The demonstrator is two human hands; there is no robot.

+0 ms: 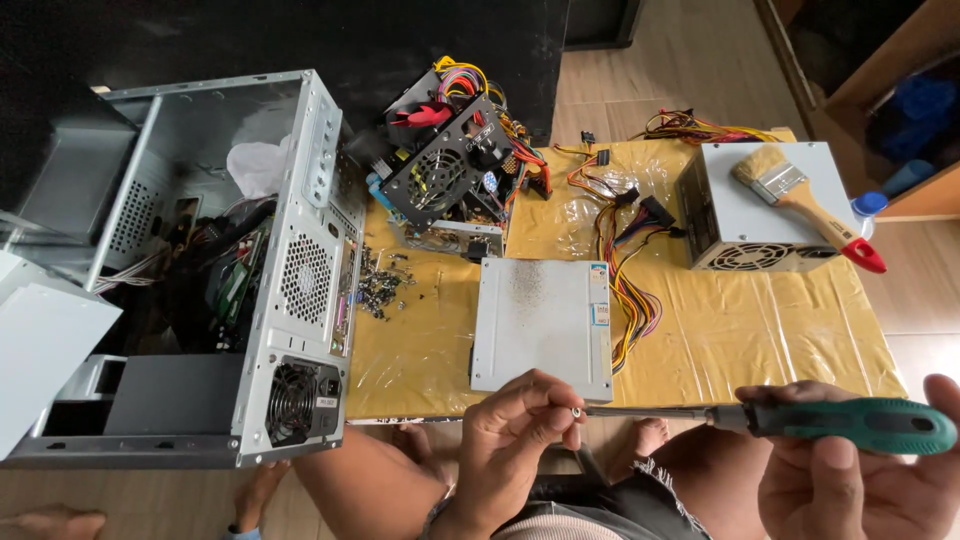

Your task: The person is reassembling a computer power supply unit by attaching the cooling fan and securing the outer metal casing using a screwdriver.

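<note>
My right hand (860,480) grips a screwdriver (800,420) with a green and black handle, held level with its shaft pointing left. My left hand (515,425) pinches a small silver screw (577,411) right at the screwdriver's tip. Both hands hover over my lap at the near edge of the low table (760,340). Just beyond my left hand lies a grey metal power supply cover (540,325), flat on the table.
An open grey computer case (250,270) stands at the left. Behind the cover sits an opened power supply with a fan (450,170) and coloured cables (625,270). Loose screws (382,285) lie nearby. A second power supply (735,225) carries a paintbrush (800,200). My bare feet show below.
</note>
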